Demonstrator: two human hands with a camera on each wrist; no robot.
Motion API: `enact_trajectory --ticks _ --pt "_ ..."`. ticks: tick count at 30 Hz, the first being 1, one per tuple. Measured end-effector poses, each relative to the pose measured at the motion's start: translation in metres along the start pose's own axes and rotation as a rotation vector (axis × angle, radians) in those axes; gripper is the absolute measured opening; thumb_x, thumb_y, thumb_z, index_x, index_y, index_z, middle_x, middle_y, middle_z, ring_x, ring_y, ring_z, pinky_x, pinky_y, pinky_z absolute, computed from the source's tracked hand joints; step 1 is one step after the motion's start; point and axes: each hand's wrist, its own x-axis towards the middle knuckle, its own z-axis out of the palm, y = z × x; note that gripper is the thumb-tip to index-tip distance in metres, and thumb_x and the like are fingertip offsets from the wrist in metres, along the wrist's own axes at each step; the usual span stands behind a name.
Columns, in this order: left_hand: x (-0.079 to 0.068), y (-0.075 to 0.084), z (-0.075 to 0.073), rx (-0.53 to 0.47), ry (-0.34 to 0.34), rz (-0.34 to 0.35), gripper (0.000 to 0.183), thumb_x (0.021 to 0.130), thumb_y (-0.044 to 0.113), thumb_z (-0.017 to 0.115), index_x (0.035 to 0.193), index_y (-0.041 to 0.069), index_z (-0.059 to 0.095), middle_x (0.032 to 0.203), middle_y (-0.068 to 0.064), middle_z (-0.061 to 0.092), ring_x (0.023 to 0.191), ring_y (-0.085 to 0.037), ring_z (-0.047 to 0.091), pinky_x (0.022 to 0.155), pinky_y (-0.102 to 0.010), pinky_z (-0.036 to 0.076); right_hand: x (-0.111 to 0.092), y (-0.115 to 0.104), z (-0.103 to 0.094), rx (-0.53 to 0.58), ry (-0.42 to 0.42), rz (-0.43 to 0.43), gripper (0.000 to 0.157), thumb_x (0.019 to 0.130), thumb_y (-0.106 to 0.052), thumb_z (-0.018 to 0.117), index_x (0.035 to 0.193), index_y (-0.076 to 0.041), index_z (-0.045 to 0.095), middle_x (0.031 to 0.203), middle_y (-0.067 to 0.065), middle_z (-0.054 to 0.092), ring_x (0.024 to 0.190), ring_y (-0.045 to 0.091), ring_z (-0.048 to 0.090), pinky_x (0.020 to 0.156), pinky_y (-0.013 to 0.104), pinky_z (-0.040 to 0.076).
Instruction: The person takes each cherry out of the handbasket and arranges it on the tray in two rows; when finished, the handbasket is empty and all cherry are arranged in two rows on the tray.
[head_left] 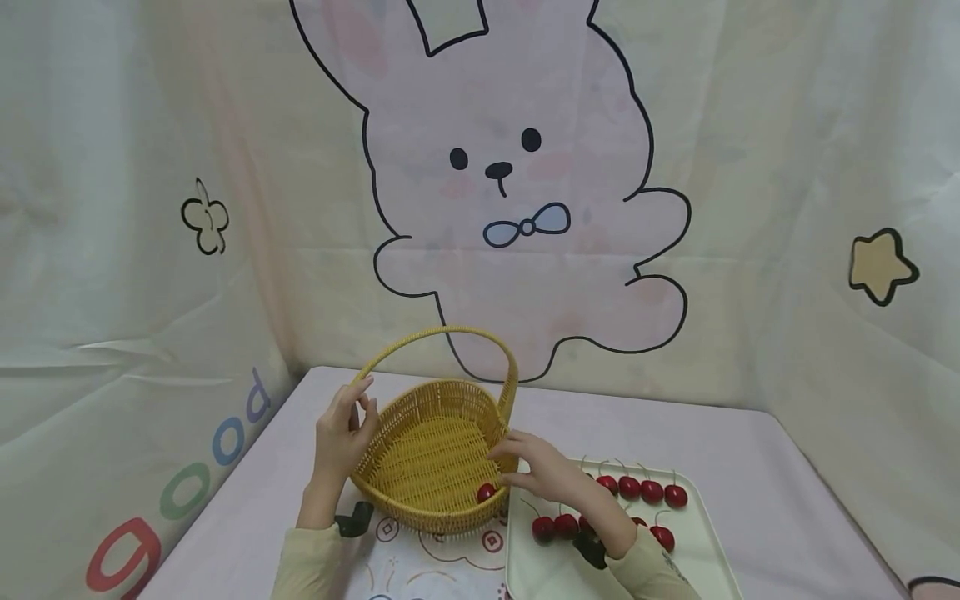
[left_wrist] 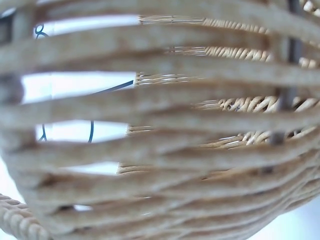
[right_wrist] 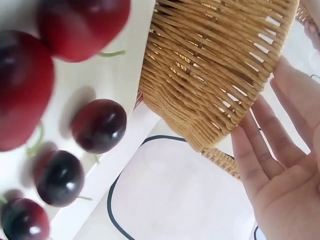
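A yellow woven basket (head_left: 427,450) with a tall arched handle stands on the table, one red cherry (head_left: 486,492) inside near its right rim. At its left side, my left hand (head_left: 341,437) grips the basket where the handle meets the rim, fingers bent. Weave (left_wrist: 160,120) fills the left wrist view and hides that hand. My right hand (head_left: 547,471) reaches across the opposite rim, its fingers (right_wrist: 272,132) nearly straight and right at the edge, the tips partly hidden behind it. Beneath the right forearm, a pale tray (head_left: 708,533) bears rows of cherries (head_left: 630,488).
The tray sits close against the basket's right side. A pale cloth with printed drawings covers the table (head_left: 607,421). Behind rises a fabric backdrop (head_left: 510,100) with a rabbit picture, and similar fabric hangs on both sides.
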Motion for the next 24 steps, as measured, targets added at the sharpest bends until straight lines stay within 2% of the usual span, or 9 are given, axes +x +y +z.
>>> enact_trajectory --ticks 5,10,15,24 --pt "0.0 -0.001 0.001 0.001 -0.002 0.001 0.032 0.094 0.022 0.047 0.124 0.01 0.053 0.079 0.001 0.05 0.055 0.005 0.028 0.045 -0.011 0.028 0.013 -0.002 -0.001 0.021 -0.086 0.029 0.033 0.084 -0.017 0.068 0.116 -0.015 0.062 0.113 0.002 0.06 0.106 0.023 0.055 0.088 0.039 0.048" --pt "-0.001 -0.001 0.001 -0.001 -0.002 -0.003 0.032 0.094 0.022 0.047 0.124 0.01 0.053 0.079 0.002 0.05 0.056 0.005 0.028 0.045 -0.011 0.028 0.024 -0.001 0.001 -0.015 -0.155 0.013 0.037 0.082 -0.016 0.069 0.118 -0.011 0.062 0.114 0.002 0.06 0.106 0.023 0.056 0.088 0.037 0.047" --pt "0.0 0.0 0.001 0.0 -0.003 -0.003 0.032 0.094 0.021 0.048 0.123 0.01 0.053 0.079 0.002 0.05 0.055 0.004 0.028 0.045 -0.011 0.028 0.033 0.004 0.006 0.001 -0.225 -0.014 0.039 0.079 -0.011 0.071 0.117 -0.009 0.062 0.116 0.003 0.061 0.104 0.024 0.058 0.087 0.035 0.048" --pt "-0.001 -0.001 0.001 0.003 0.001 -0.005 0.032 0.094 0.022 0.047 0.123 0.01 0.054 0.079 0.002 0.05 0.055 0.004 0.028 0.045 -0.011 0.028 0.043 0.005 0.009 -0.012 -0.331 0.019 0.043 0.077 -0.009 0.073 0.119 -0.01 0.062 0.117 0.004 0.061 0.105 0.024 0.056 0.086 0.03 0.047"
